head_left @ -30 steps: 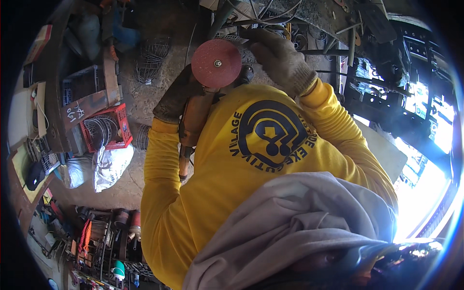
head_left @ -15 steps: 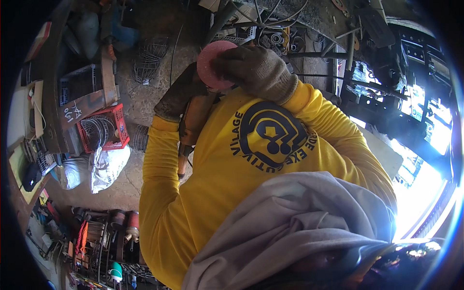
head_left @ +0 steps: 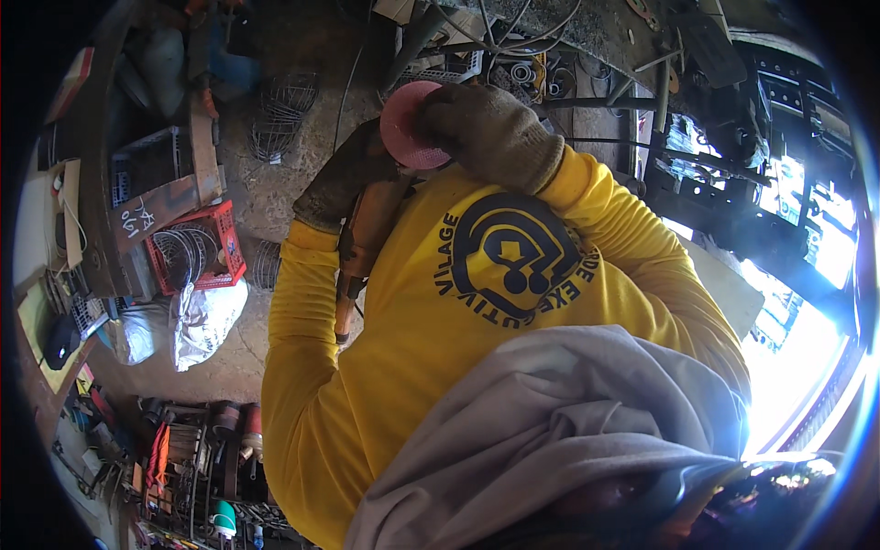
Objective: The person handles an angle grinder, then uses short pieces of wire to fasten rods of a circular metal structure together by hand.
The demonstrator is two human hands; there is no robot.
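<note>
An orange angle grinder (head_left: 371, 220) is held upright against my chest, its narrow tail end pointing down toward my waist. At its head sits a round pink disc (head_left: 401, 126), flat face visible. My left hand (head_left: 341, 179), in a dark, dirty work glove, is wrapped around the grinder near the head, partly behind the disc. My right hand (head_left: 495, 133), in a grey-brown knitted glove, has its bent fingers closed over the disc's right side. Those fingers hide the disc's centre and part of its right edge.
A red plastic crate (head_left: 229, 240) with wire coils stands at the left, above a white sack (head_left: 209, 321). More wire coils (head_left: 282, 115) lie on the floor. A metal-topped workbench (head_left: 600, 37) with cables is ahead. Dark metal frames (head_left: 779, 202) stand at the right.
The disc and my right hand have shifted very slightly to the right. Both hands keep the same hold.
</note>
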